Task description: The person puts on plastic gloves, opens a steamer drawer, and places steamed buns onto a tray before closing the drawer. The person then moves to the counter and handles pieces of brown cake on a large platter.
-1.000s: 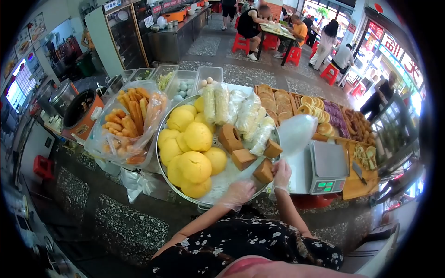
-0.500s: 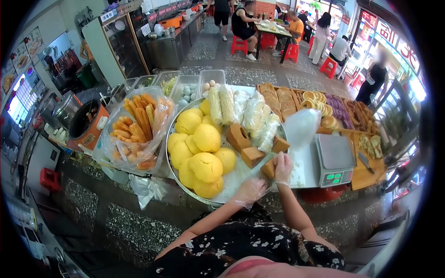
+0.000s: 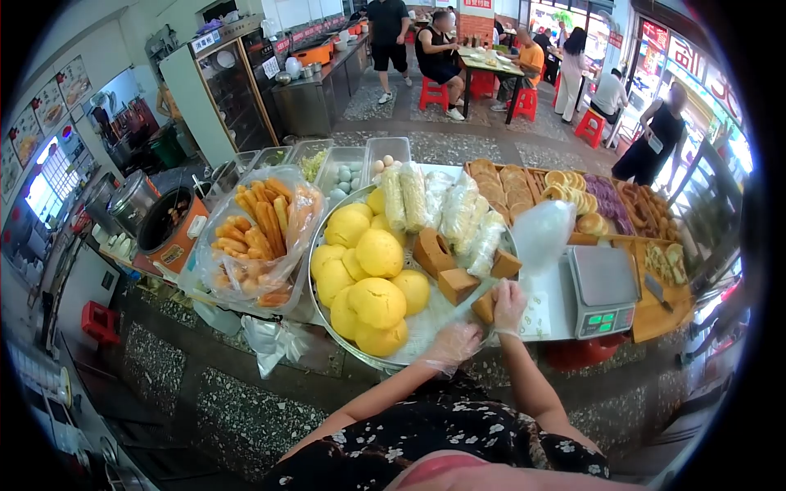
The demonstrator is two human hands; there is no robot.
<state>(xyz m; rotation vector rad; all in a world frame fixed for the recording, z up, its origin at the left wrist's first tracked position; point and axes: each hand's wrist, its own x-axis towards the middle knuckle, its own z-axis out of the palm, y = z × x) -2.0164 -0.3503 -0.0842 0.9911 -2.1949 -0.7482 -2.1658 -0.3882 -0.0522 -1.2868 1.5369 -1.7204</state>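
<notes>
Brown cake: in tray, right side, beside right hand
Right hand: curled, cannot tell grip
Left hand: over near rim, unclear grip

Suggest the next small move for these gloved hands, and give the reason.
Perhaps bring the left hand up to steady the brown cake at the right hand. The right fingers are at that cake, near the edge of the tray, and the left hand is close by, though whether it touches the cake is hard to tell.
</notes>
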